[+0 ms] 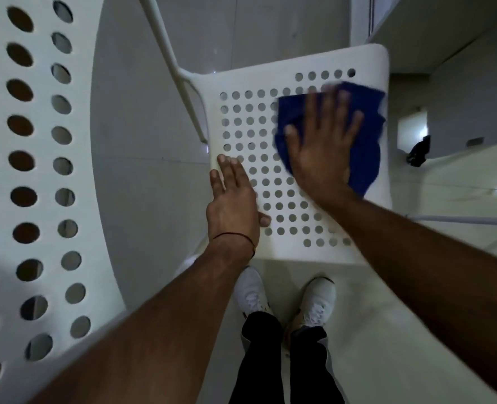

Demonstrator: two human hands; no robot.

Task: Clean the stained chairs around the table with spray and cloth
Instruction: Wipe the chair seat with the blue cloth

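A white perforated chair seat (343, 65) lies below me in the middle of the view. A blue cloth (366, 147) is spread on its right half. My right hand (324, 147) presses flat on the cloth with fingers spread and straight; its fingertips are blurred. My left hand (234, 199) rests flat on the seat's left edge, fingers straight, thumb on the holes. No spray bottle is in view.
A second white perforated chair part (75, 158) fills the left side, close to the camera. A white metal chair leg (168, 53) slants above the seat. My white shoes (285, 298) stand on the pale tiled floor just before the seat. A dark object (419, 151) lies at right.
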